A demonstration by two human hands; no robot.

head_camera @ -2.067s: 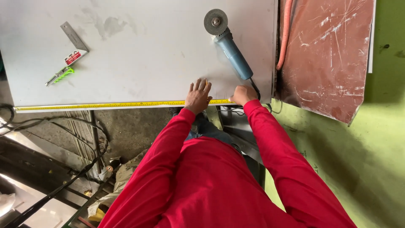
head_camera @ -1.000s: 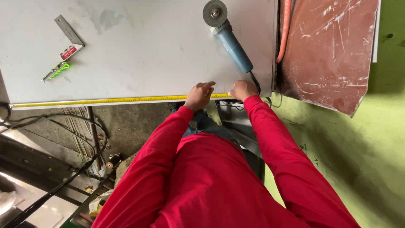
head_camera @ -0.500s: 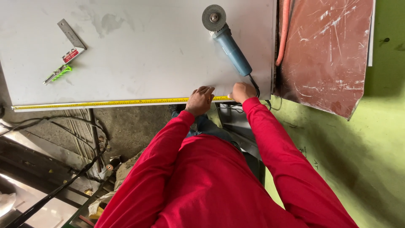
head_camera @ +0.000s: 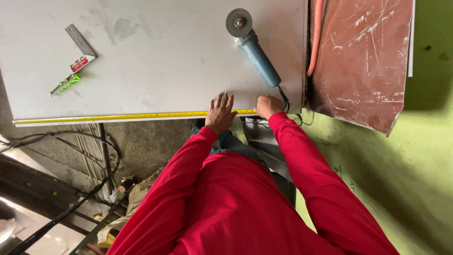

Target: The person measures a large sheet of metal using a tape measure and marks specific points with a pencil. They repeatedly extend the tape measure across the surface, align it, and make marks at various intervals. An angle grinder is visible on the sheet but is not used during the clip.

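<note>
**Holding the tape true along the sheet's edge**

The yellow tape measure (head_camera: 118, 116) is lying stretched along the near edge of the grey metal sheet (head_camera: 165, 52), running from the sheet's far left corner to the person's hands. The left hand (head_camera: 221, 112) is pressing flat on the sheet with its fingers spread slightly and extended, touching the tape. The right hand (head_camera: 268, 106) is curled into a closed fist at the tape's right end, apparently pinching the tape or its case; what sits inside the fist is hidden, so I cannot tell.

Doing this well is, in my judgement, a matter of keeping the blade flush with the edge and taut along its whole run, with the left palm damping any slip while the right is keeping tension. Any sag or drift off the edge would be spoiling the reading.

Just beyond the right hand, a blue angle grinder (head_camera: 252, 45) is lying on the sheet, disc away from the person, its cord trailing near the knuckles. Well apart at the left, a try square (head_camera: 80, 47) and a green-handled tool (head_camera: 66, 85) are resting. A rust-brown panel (head_camera: 363, 56) is standing beside the sheet.
</note>
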